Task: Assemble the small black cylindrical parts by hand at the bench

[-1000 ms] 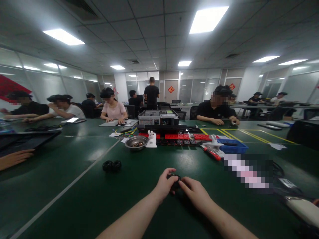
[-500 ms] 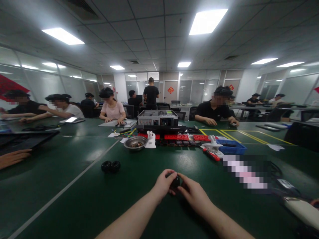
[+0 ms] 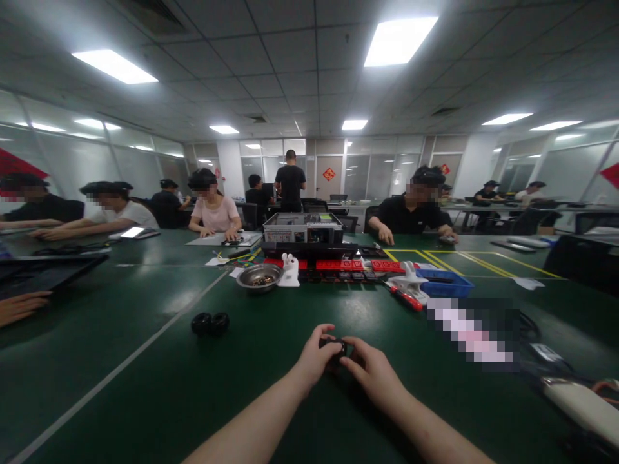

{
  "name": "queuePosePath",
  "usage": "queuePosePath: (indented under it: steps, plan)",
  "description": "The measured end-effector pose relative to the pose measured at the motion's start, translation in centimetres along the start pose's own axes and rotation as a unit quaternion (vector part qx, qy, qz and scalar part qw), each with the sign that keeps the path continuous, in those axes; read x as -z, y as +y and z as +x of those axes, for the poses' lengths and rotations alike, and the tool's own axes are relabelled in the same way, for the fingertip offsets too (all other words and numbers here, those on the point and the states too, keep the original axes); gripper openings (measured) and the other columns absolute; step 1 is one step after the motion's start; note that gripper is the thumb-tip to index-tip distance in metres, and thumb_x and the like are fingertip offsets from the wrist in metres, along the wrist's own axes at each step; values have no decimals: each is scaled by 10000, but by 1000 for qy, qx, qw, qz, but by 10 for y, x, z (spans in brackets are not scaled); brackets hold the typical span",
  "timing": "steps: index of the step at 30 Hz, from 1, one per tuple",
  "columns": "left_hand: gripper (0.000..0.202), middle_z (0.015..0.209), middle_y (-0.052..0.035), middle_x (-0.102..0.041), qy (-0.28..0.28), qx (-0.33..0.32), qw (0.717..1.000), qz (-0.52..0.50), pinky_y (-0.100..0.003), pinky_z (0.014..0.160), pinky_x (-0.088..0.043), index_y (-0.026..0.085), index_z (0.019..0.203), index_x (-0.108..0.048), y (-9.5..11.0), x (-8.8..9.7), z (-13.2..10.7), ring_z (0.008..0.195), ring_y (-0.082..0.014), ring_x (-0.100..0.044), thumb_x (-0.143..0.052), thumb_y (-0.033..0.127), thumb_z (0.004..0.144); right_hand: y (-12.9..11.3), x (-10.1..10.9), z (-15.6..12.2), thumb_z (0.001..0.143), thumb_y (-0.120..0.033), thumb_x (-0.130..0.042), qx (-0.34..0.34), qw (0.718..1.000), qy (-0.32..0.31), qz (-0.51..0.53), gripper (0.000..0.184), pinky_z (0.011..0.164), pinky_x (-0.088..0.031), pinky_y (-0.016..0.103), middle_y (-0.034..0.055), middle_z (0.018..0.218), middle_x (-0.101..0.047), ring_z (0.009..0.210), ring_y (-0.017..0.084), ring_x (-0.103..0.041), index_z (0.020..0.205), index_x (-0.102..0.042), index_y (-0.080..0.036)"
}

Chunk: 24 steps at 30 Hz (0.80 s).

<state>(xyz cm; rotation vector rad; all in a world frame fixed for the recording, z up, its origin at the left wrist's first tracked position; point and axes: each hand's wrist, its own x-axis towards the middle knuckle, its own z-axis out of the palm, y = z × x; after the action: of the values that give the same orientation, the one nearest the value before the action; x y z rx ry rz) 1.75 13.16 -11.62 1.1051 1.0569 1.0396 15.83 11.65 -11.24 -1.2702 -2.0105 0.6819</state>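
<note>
Green matting covered the long bench point(image 3: 145, 361), with other people seated at work along its far side under ceiling lights. I take the shallow round steel bowl point(image 3: 261, 277) as my marker. My two hands met well on the near side of that bowl and a little to its right. Between them was the small black round part point(image 3: 333, 344), lifted just clear of the matting.

My left hand point(image 3: 316, 354) was curled nearly closed, thumb and fingertips pinching the part's left side. My right hand point(image 3: 372, 370) pinched the other side the same way, fingers bent in, with nothing else in it.

Half a second before, the part had shown as a taller rounded lump. By this moment it looked flatter and caught a small glint, so I judge it had turned between my fingertips. Neither hand had let go, so it was being worked in the grip, not set down.

Nearer than the bowl and to its left lay a pair of black rubbery rings point(image 3: 209, 323), touching each other, well apart from my hands. Just right of the bowl stood a small white plastic holder point(image 3: 291, 270). Beyond the bowl sat an open grey metal computer case point(image 3: 302, 227). Farther right of the bowl were a red-handled screwdriver point(image 3: 406, 298) and a blue plastic tray point(image 3: 445, 283). Far left of the bowl, another person's hand point(image 3: 19, 306) rested on the matting. Nothing lay between my hands and the bowl.
</note>
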Motion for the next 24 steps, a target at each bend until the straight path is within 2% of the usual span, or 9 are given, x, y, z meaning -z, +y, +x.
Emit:
queuePosePath:
  steps: [2, 6, 8, 11, 14, 17, 24]
  plan:
    - [399, 913, -57, -429, -3, 12, 1000, -9, -240, 494, -472, 181, 998, -390, 0, 1, 1, 695, -132, -525, -510, 366, 665, -3, 0, -2, 722, -243, -475, 10, 1000, 4, -10, 351, 567, -384, 230, 2, 683, -560, 609, 134, -517, 1069, -466, -193]
    - [405, 813, -45, -487, -14, 21, 999, 23, -202, 396, -423, 168, 972, -401, -1, 1, 2, 525, -101, -529, -492, 430, 678, -8, 1, -6, 720, -209, -459, 30, 998, 3, -54, 377, 566, -370, 233, -9, 671, -548, 620, 138, -512, 1095, -441, -234]
    - [396, 785, -38, -500, -17, 20, 999, 25, -185, 368, -397, 164, 964, -407, -1, 1, 1, 477, -87, -516, -504, 417, 675, -7, 1, -5, 713, -237, -479, 26, 998, 2, -59, 409, 570, -367, 231, -11, 692, -553, 633, 137, -517, 1117, -417, -245]
    - [376, 784, -33, -503, -5, 11, 1000, 18, -172, 365, -387, 164, 948, -425, 0, 1, 1, 487, -79, -509, -524, 388, 662, -3, 2, -3, 727, -342, -477, -24, 999, 7, -48, 431, 549, -364, 228, -3, 694, -560, 617, 136, -522, 1131, -395, -218]
    - [371, 778, -28, -497, 0, 14, 1000, 10, -173, 375, -388, 167, 960, -420, 1, 1, 1, 508, -86, -515, -520, 365, 663, 0, 2, -1, 778, -431, -375, -55, 997, 6, -49, 313, 532, -350, 223, 15, 682, -571, 613, 136, -521, 911, -526, -192]
    - [359, 781, -22, -482, -1, 13, 1000, 16, -176, 382, -391, 171, 972, -408, 1, 0, 0, 513, -85, -512, -513, 321, 664, -1, 1, -1, 796, -450, -330, -48, 997, -3, -62, 355, 539, -344, 219, 22, 679, -577, 621, 133, -517, 716, -546, -181]
    - [409, 896, -37, -442, -12, -15, 1000, 22, -157, 405, -400, 194, 994, -395, 0, -1, -2, 601, -88, -504, -543, 236, 615, 2, -1, -1, 801, -451, -328, -28, 999, 2, -42, 362, 552, -352, 220, 18, 668, -573, 619, 132, -517, 699, -539, -175]
